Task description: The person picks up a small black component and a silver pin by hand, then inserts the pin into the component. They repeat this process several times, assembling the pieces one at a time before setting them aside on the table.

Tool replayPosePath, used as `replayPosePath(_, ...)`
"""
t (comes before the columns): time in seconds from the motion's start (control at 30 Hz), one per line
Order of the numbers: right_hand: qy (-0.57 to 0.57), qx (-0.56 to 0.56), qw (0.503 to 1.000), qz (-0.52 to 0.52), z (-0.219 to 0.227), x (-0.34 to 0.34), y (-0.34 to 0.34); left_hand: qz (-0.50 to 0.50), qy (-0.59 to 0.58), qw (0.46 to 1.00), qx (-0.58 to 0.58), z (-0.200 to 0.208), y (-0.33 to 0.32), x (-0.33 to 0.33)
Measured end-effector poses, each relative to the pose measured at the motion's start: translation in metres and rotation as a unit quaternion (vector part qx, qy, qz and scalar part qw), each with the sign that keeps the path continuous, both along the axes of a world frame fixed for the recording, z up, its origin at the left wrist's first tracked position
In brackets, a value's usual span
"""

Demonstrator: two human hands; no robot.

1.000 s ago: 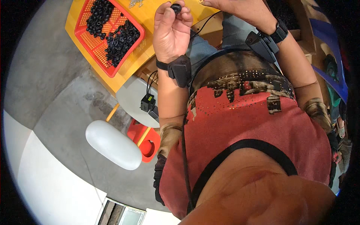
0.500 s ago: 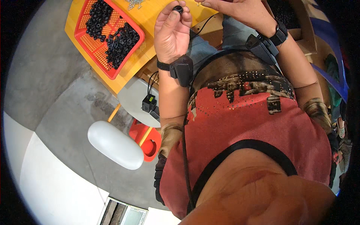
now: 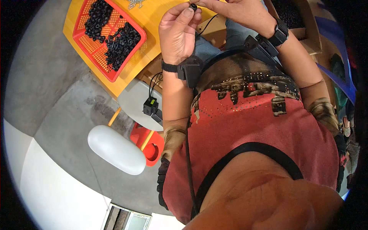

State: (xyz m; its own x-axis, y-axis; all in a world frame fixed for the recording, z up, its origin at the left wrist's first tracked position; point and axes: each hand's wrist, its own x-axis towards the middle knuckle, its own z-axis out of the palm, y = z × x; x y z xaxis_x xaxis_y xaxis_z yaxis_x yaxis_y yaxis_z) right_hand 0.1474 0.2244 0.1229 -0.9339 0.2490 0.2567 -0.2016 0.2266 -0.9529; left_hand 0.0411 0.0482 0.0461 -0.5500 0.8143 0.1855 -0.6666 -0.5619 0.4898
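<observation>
My left hand (image 3: 179, 36) is closed in a pinch around a small round black plastic part (image 3: 193, 7) with a hole in it, above the yellow table (image 3: 151, 23). My right hand (image 3: 247, 15) has come up to that part, thumb and finger meeting at its edge. What the right fingertips pinch, if anything, is too small and too near the upper edge to make out. To the left, a red plastic basket (image 3: 142, 36) holds many similar black parts (image 3: 122, 44) in two heaps. Both wrists wear black straps with black devices.
Small silvery pieces (image 3: 135, 3) lie on the table behind the basket. A cardboard box (image 3: 312, 28) with dark small parts stands at right. A white rounded seat part (image 3: 117, 149), a red plastic object (image 3: 152, 147) and a black cabled device (image 3: 150, 106) are at lower left.
My left hand has moved slightly right with the black part, and my right hand has met it. Before, the hands were apart. The whole view has shifted a little.
</observation>
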Motion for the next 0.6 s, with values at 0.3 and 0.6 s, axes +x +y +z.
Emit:
replayPosePath(0.3,0.177,-0.019,0.984,-0.018,-0.015,-0.007,-0.005,0.093,-0.041,0.969,-0.225,0.025,-0.003,0.017)
replayPosePath(0.6,-0.007,0.052,0.997,-0.05,0.002,0.003,-0.004,0.06,-0.002,0.978,-0.199,0.023,-0.008,0.019)
